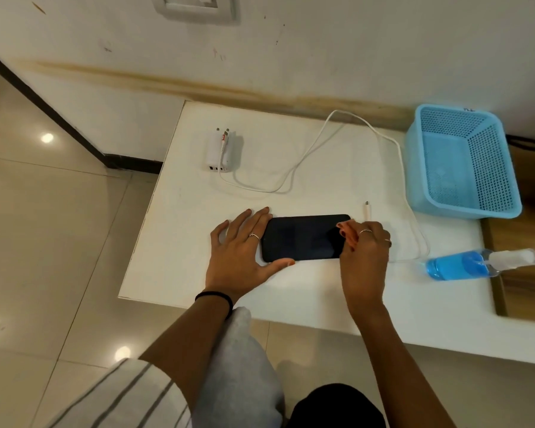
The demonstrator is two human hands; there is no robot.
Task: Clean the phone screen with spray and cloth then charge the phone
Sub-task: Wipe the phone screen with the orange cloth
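A black phone [303, 237] lies screen up, lengthwise, on the white table [186, 230]. My left hand [241, 251] grips its left end, thumb along the near edge and fingers spread at the far corner. My right hand [365, 251] covers the phone's right end with its fingers curled down onto the screen; no cloth shows in it. A spray bottle [464, 265] of blue liquid lies on its side to the right. A white charger adapter [218, 152] lies at the back left, and its white cable [309, 152] loops across the table to a free plug [367, 210] just behind the phone.
A light blue mesh basket [414, 168] stands at the back right, with nothing in it. A wall socket plate [198, 6] sits high on the wall behind. Grey fabric [238, 350] lies under my left forearm. Tiled floor lies to the left of the table's edge.
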